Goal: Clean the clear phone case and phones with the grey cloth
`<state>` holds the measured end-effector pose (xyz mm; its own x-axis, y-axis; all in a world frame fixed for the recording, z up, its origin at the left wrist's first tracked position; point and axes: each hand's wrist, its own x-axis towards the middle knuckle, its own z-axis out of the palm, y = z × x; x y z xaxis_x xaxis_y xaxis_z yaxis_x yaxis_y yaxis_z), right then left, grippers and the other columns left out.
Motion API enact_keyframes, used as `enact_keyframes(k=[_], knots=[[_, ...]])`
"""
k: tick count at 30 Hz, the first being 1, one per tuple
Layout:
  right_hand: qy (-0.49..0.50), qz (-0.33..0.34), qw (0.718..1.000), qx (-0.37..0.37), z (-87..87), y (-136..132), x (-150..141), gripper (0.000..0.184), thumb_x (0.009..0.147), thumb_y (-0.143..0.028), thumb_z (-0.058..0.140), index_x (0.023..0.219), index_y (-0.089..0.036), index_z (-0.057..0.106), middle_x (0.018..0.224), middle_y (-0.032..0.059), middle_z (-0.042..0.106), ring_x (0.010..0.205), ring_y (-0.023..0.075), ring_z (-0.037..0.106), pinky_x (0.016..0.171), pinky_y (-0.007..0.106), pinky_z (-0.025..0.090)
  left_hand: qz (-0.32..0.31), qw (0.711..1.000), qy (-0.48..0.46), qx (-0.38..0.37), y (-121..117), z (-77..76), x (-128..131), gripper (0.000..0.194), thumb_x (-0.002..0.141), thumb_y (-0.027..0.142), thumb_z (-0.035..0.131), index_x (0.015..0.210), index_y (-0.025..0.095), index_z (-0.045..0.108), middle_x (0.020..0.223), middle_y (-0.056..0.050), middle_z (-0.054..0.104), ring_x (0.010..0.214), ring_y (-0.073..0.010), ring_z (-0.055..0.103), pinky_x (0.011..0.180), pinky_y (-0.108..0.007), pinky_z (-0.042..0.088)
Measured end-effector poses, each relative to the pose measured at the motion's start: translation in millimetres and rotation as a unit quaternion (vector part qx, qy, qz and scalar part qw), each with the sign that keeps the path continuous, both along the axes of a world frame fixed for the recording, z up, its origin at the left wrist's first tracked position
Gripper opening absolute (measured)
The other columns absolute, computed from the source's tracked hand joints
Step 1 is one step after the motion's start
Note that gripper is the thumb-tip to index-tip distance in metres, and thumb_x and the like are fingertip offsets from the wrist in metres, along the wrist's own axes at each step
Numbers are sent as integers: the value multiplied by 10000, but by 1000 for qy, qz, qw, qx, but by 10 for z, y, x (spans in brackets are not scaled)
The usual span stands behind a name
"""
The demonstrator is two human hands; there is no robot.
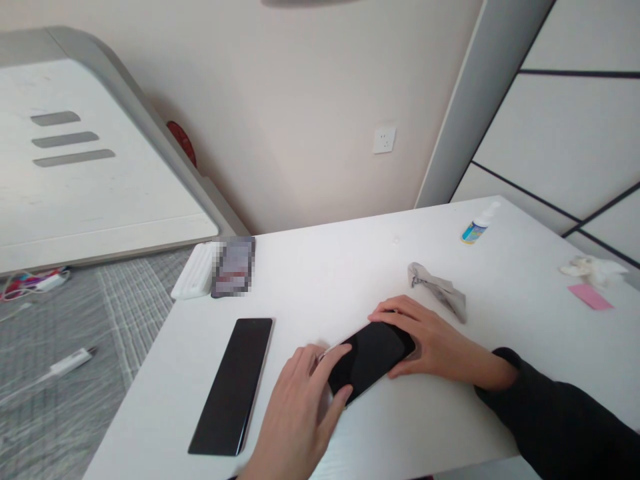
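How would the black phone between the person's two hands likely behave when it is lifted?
The phone is probably stiff, judging by its straight long edges. Its smooth, glossy face suggests a slippery grip, and that broad, glass-like front may be fragile if dropped.

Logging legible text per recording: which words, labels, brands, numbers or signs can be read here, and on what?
None can be read.
Bottle label: too small and blurred.
Pixelated item: blocked out, unreadable.
Held phone: dark screen, no text visible.
Other black phone: the same.
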<state>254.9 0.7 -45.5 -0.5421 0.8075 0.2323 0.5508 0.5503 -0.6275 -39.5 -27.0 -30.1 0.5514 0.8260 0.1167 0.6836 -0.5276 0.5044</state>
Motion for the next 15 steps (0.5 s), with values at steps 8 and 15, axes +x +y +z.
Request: enact_keyframes(k=[8, 15], knots=[[1, -7, 1000, -6, -4, -2, 10, 758, 837, -606, 809, 1457, -267, 534, 1403, 113, 582, 1297, 286, 551, 1126, 447, 463, 36, 999, -6, 21, -12, -79, -19, 766, 1021, 348, 585, 1648, 359, 144, 1144, -85, 656, 1008, -279, 662, 875, -475, 594], [5, -8, 1000, -11, 30, 1, -3, 758, 835, -618, 805, 1450, -258, 548, 1393, 125, 592, 1289, 298, 565, 1120, 466, 471, 38, 999, 5, 22, -20, -72, -19, 693, 1027, 329, 573, 1624, 341, 223, 1226, -105, 650, 1081, -275, 672, 915, -460, 595]])
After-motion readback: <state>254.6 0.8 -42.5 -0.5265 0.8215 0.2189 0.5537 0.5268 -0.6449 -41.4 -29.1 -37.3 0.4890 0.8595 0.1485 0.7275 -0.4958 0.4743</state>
